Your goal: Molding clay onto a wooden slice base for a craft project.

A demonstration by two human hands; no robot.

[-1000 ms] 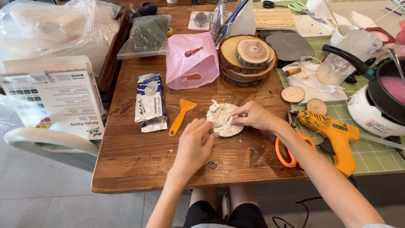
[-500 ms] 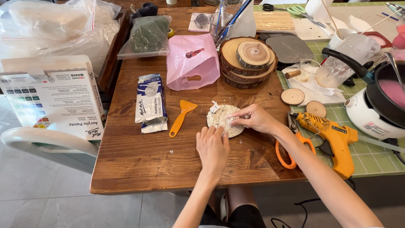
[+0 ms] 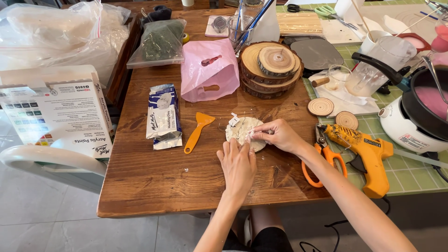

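— Wooden worktop (image 3: 154, 186), pretty cluttered. Both hands on the pale round disc (image 3: 243, 132) in the middle: left hand (image 3: 239, 164) pressing its near edge with fingers together, right hand (image 3: 278, 135) pinching a small white bit at its rim.

— Containers?

— Clear cup (image 3: 239, 29) holding brushes at the back. Pink bag (image 3: 208, 70) with something wooden inside. Clear pitcher (image 3: 373, 70), looks empty. White pot (image 3: 413, 112) far right, pink stuff in it. Zip bag (image 3: 162, 42) full of green moss-like material.

— Near the disc?

— Orange scraper (image 3: 197, 132) just left, orange scissors (image 3: 322, 156) and yellow glue gun (image 3: 364, 149) right. Stacked wood slices (image 3: 270, 67) behind.
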